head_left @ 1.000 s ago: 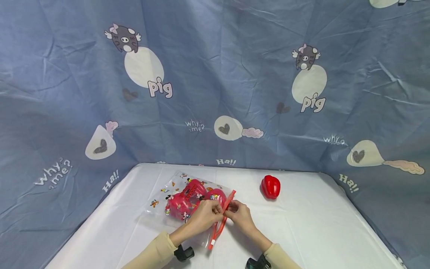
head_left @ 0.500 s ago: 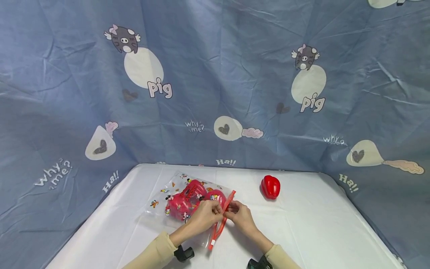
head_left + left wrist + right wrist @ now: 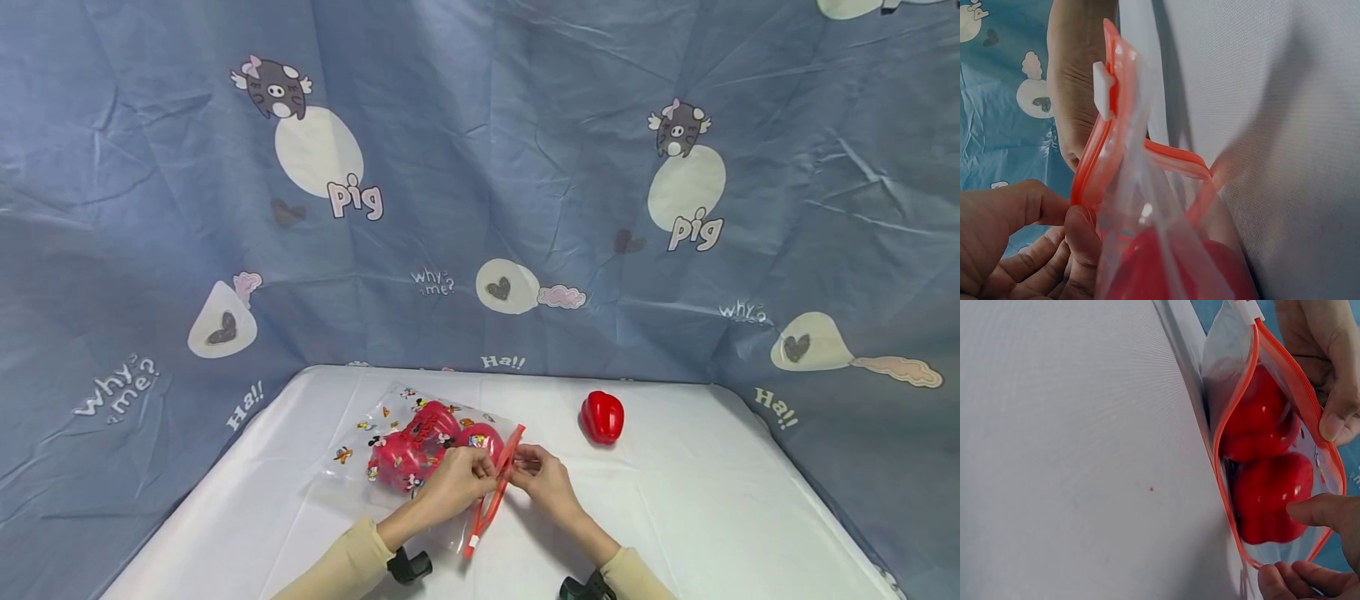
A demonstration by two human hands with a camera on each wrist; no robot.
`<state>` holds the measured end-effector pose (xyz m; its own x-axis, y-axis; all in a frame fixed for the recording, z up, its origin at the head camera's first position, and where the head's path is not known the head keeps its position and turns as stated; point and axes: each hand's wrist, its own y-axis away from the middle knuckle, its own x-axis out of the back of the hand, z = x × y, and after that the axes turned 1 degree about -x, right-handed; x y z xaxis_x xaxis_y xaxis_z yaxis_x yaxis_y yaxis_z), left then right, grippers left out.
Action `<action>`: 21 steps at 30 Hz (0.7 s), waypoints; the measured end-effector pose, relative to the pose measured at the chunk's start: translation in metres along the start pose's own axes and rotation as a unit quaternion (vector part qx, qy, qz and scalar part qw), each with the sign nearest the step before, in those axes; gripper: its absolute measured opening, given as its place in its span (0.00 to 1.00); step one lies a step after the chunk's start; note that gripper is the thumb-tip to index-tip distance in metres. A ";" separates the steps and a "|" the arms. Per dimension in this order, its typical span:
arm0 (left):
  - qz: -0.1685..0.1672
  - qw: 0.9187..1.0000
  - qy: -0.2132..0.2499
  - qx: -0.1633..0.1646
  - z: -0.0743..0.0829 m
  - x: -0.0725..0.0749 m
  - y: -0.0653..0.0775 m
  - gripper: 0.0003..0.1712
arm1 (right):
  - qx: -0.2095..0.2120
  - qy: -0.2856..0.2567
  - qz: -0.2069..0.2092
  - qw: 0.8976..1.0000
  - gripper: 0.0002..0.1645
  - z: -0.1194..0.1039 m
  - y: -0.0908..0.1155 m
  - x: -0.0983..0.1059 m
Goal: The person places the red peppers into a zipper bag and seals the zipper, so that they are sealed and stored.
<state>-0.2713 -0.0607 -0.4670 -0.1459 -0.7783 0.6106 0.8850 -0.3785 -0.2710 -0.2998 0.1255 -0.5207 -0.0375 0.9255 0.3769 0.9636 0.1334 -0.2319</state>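
Observation:
A clear zip bag [image 3: 352,450] with cartoon prints lies on the table, holding red bell peppers [image 3: 1272,497]. Its red zip rim gapes in the right wrist view, with a white slider [image 3: 1249,311] at one end. My left hand [image 3: 457,483] pinches one side of the rim between thumb and forefinger. My right hand [image 3: 546,483] is at the mouth of the bag. Its thumb points over the opening, apart from the fingers, which lie at the other edge of the rim. Whether those fingers press the rim is hard to tell.
Another red bell pepper [image 3: 602,417] lies outside the bag, to the right and farther back. The table [image 3: 697,492] has a white cover. A blue printed curtain [image 3: 420,167] hangs behind it.
My right hand has shifted slightly right, away from the left hand, and its fingers have loosened at the rim. The left hand and the bag stay nearly where they were.

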 end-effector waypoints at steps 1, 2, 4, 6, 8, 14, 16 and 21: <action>0.000 1.000 -0.001 -0.001 0.000 0.000 0.000 0.07 | 0.002 0.000 0.001 1.000 0.27 0.000 0.000 0.000; 0.000 1.000 -0.001 -0.001 0.000 0.000 0.000 0.07 | 0.001 -0.001 0.002 1.000 0.27 -0.001 0.000 0.001; 0.000 1.000 -0.001 0.000 -0.001 -0.001 0.000 0.07 | 0.002 0.001 0.006 1.000 0.27 -0.001 0.000 0.001; 0.000 1.000 -0.002 0.002 -0.001 -0.001 0.000 0.07 | 0.003 0.001 0.010 1.000 0.27 -0.002 0.000 0.002; 0.000 1.000 -0.002 0.002 -0.001 -0.001 0.000 0.07 | 0.003 0.000 0.014 1.000 0.26 -0.003 0.000 0.004; -0.002 1.000 -0.010 0.000 -0.002 -0.001 0.001 0.06 | -0.004 -0.004 0.020 1.000 0.25 -0.004 -0.002 0.010; -0.003 1.000 -0.012 0.000 -0.002 -0.001 0.001 0.06 | -0.009 -0.005 0.023 1.000 0.25 -0.004 -0.003 0.011; 0.000 1.000 -0.024 -0.004 -0.001 -0.002 0.000 0.06 | -0.006 -0.012 0.034 0.999 0.25 -0.003 -0.007 0.016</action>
<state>-0.2713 -0.0602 -0.4690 -0.1235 -0.7535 0.6457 0.8816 -0.3821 -0.2773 -0.3058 0.1381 -0.5101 0.0223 0.9407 0.3385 0.9672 0.0655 -0.2456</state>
